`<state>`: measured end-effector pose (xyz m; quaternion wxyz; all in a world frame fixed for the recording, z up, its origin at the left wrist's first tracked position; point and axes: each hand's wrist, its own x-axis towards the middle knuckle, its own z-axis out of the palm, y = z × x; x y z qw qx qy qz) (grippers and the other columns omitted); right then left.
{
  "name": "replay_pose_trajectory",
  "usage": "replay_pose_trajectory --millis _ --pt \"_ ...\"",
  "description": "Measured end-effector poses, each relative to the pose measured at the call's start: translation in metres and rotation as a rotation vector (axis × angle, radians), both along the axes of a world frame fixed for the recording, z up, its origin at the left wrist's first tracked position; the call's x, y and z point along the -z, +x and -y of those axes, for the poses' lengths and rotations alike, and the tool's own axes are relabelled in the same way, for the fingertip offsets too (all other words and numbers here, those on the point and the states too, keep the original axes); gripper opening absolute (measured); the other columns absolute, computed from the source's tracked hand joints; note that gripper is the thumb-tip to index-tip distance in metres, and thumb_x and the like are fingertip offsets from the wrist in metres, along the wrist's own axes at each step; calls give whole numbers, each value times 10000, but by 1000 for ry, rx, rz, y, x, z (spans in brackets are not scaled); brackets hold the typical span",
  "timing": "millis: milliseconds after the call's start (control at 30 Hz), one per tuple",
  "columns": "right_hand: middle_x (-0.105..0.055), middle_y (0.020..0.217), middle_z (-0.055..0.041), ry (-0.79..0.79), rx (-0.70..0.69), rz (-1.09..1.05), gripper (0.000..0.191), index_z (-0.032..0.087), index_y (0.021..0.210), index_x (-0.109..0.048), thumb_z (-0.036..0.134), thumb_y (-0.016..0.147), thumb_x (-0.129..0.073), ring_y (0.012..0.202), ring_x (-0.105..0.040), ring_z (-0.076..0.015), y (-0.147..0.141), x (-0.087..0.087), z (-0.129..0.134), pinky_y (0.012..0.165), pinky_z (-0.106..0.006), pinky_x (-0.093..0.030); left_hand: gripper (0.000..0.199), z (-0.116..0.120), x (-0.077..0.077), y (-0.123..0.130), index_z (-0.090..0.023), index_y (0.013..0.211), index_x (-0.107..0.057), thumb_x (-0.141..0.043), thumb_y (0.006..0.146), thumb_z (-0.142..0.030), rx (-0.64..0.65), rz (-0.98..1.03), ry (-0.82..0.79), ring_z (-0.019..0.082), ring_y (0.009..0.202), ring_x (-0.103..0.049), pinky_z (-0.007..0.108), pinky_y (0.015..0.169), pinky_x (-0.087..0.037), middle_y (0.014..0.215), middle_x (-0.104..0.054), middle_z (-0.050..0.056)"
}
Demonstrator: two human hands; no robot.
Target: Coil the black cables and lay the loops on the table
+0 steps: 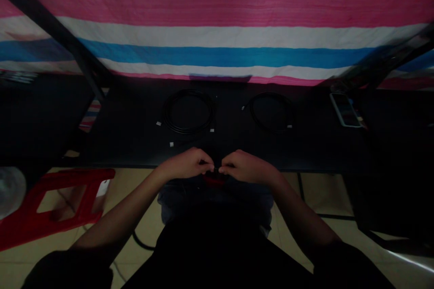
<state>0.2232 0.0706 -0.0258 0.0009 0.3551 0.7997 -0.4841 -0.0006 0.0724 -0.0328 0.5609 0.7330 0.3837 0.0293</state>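
Note:
My left hand (pixel 198 162) and my right hand (pixel 239 165) meet at the near edge of the black table (pixel 135 156). Both are closed in a pinch, fingertips almost touching. Something small and dark sits between them, too dim to name. Beyond my left hand lies a coiled black cable (pixel 190 132) with pale plugs at its ends. A smaller coiled black cable (pixel 267 128) lies farther right, also with light connector ends. A loose pale plug (pixel 171 144) shows just beyond my left wrist; its lead is hard to make out.
A phone (pixel 346 109) lies at the table's right. Dark metal posts (pixel 88 72) rise at both sides. A striped sheet (pixel 217 4) hangs behind the table. Below left stands a red plastic stool (pixel 68 221) on the tiled floor.

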Motion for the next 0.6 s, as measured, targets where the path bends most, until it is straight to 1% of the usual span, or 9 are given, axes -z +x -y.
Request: replay_pose_trajectory --millis 100,167,233,333,400,467,500,533,600 --pt "-556 631 27 -55 32 -28 265 158 736 -646 244 953 -520 587 -472 -109 9 2 -3 570 -249 -297 247 0 -2 -6 -153 913 -772 -576 901 -303 -90 35 15 149 733 -614 244 692 -433 818 -729 33" --pt "-538 641 31 -79 40 -69 275 159 744 -642 271 958 -510 607 -464 -112 18 0 -7 579 -244 -311 292 -2 -5 -12 -149 936 -765 -568 923 -365 -103 56 -68 136 684 -581 233 641 -418 772 -698 18" --pt "-541 659 28 -90 49 -104 279 155 770 -657 299 959 -510 624 -468 -115 23 -2 -11 586 -243 -322 311 -6 -8 -15 -148 940 -759 -553 937 -381 -79 62 -134 119 631 -540 217 592 -391 713 -649 -5" --pt "-562 662 23 -104 34 -65 269 144 779 -678 284 950 -525 620 -478 -112 19 1 -12 585 -247 -319 234 -6 -6 -7 -150 873 -758 -555 917 -257 -21 0 -50 112 628 -547 208 600 -381 683 -640 -14" --pt "-548 621 35 -166 -46 15 249 141 729 -669 236 927 -552 577 -465 -100 12 5 -7 563 -248 -299 210 -2 -2 4 -160 793 -755 -561 873 -144 78 -59 5 106 609 -556 208 605 -373 648 -644 -20" --pt "-514 569 54 -254 -154 88 245 144 671 -645 212 902 -601 528 -443 -85 5 10 0 536 -248 -275 214 5 3 13 -170 761 -757 -575 847 -96 203 -86 -16 102 575 -555 212 587 -364 620 -647 -25" --pt "-501 553 63 -291 -197 100 240 145 656 -635 214 886 -637 514 -437 -79 4 12 4 527 -246 -267 207 7 4 14 -172 767 -761 -584 842 -94 238 -85 -40 103 570 -561 214 582 -365 623 -654 -23" --pt "-492 547 70 -317 -214 92 232 146 658 -634 225 873 -670 508 -432 -75 4 13 6 521 -243 -260 194 8 4 13 -170 790 -766 -591 848 -108 241 -77 -64 106 575 -570 216 581 -370 636 -664 -18" --pt "-478 561 79 -332 -160 22 208 147 701 -654 254 877 -685 518 -415 -72 9 12 9 518 -235 -257 173 7 0 5 -161 841 -769 -601 877 -179 164 -52 -94 114 610 -585 214 591 -386 677 -676 -6"
